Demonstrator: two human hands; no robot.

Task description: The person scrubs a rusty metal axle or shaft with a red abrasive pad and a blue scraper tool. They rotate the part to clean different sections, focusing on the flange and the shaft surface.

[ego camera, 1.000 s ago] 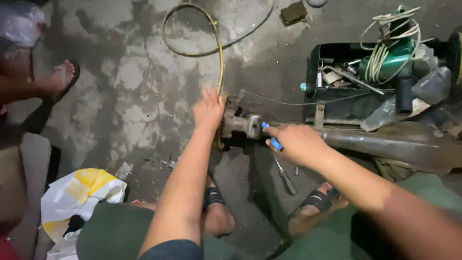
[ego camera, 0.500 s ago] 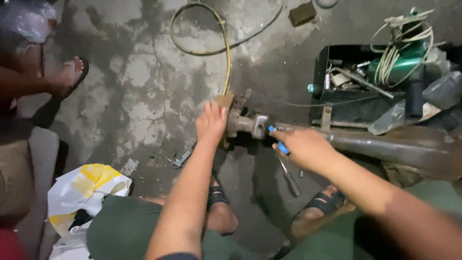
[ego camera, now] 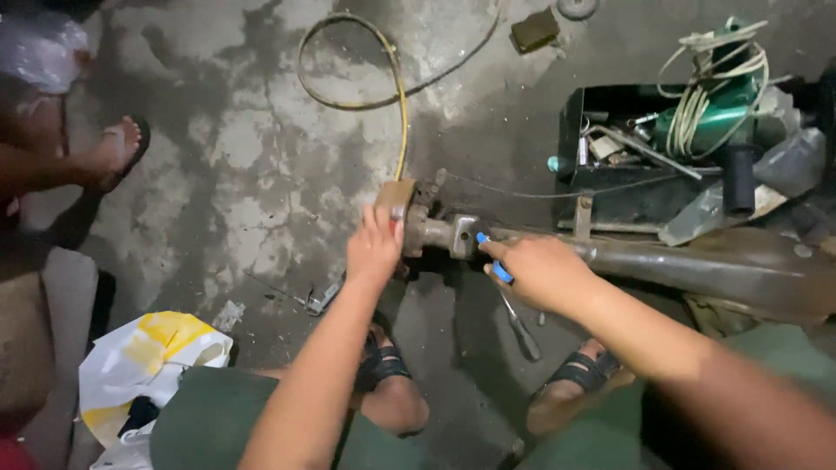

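A stained concrete floor (ego camera: pixel 244 148) filled most of the view. Across it lay a long rusty metal shaft (ego camera: pixel 697 261), its long axis running nearly level from the right edge toward the middle, its flanged end (ego camera: pixel 396 202) pointing left. Behind the shaft stood a dark open toolbox (ego camera: pixel 610 187) crowded with metal parts, a green machine (ego camera: pixel 723 104) wrapped in pale cord resting on its right side. A white and yellow plastic bag (ego camera: pixel 148 357) (crumpled, a dark item poking from it) lay at lower left beside the person's knee. A yellow hose (ego camera: pixel 396 78) looped at the top and ran straight down to the flange. Another person's sandalled foot (ego camera: pixel 117 148) stood at the far left, well apart.

The left hand (ego camera: pixel 373 248) rested against the flanged end, fingers curled loosely on its rim. The right hand (ego camera: pixel 540 270) was closed around a blue-handled tool (ego camera: pixel 492 257), its tip set against the shaft's joint block (ego camera: pixel 461 235). A screwdriver (ego camera: pixel 520 326) lay on the floor under that hand, pointing up and left.
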